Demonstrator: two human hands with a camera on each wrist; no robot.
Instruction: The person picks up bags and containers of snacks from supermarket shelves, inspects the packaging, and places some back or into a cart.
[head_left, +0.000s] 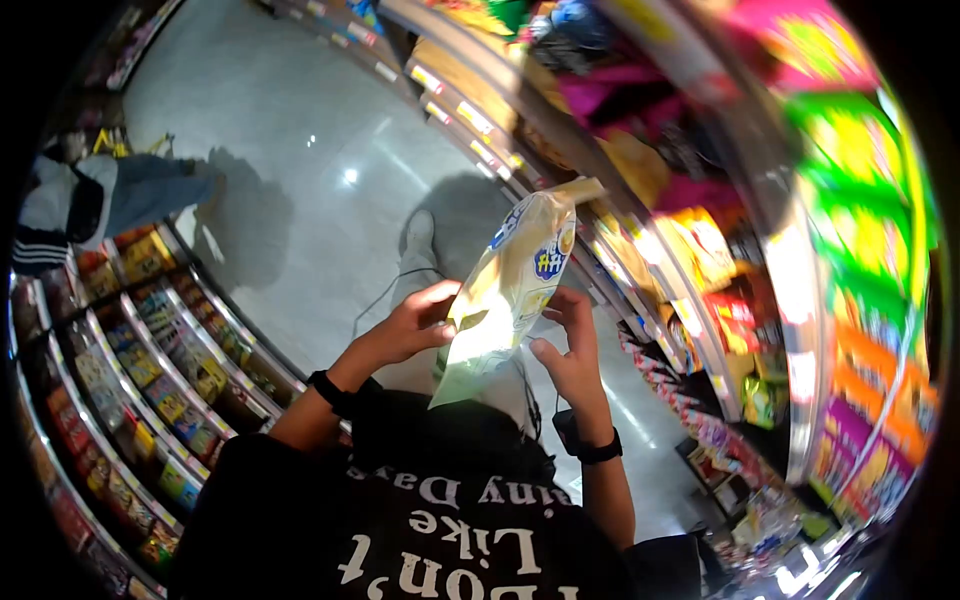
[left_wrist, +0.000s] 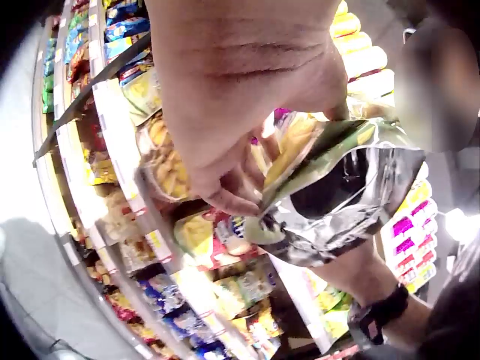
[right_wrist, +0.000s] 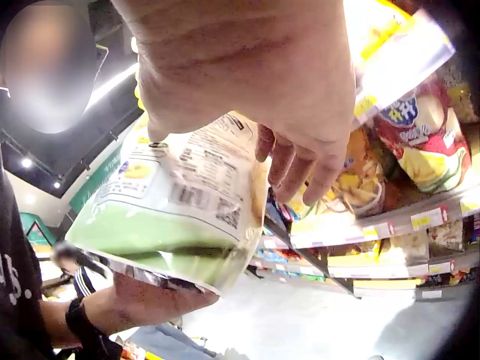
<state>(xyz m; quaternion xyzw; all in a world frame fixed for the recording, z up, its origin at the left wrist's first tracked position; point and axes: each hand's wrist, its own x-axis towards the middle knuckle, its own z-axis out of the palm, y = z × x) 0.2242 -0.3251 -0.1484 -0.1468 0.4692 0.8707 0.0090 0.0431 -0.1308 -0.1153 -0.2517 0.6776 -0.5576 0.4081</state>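
A glossy snack bag (head_left: 505, 285), pale yellow with a green bottom and blue lettering, is held up in front of the chest. The left hand (head_left: 412, 325) grips its left edge. In the left wrist view, that hand (left_wrist: 247, 82) is over the bag's silvery, dark bottom (left_wrist: 330, 202). The right hand (head_left: 575, 345) is at the other edge, with thumb and forefinger spread. The right wrist view shows the bag's printed back panel (right_wrist: 202, 176) below the right hand (right_wrist: 247, 90), whose fingers are loosely bent beside the edge. Below the bag is the left hand (right_wrist: 157, 296).
Shelves with packaged snacks (head_left: 845, 250) rise close on the right. Lower racks of small packets (head_left: 140, 370) line the left. Grey floor (head_left: 300, 130) runs between them, where another person (head_left: 100, 200) stands at the far left.
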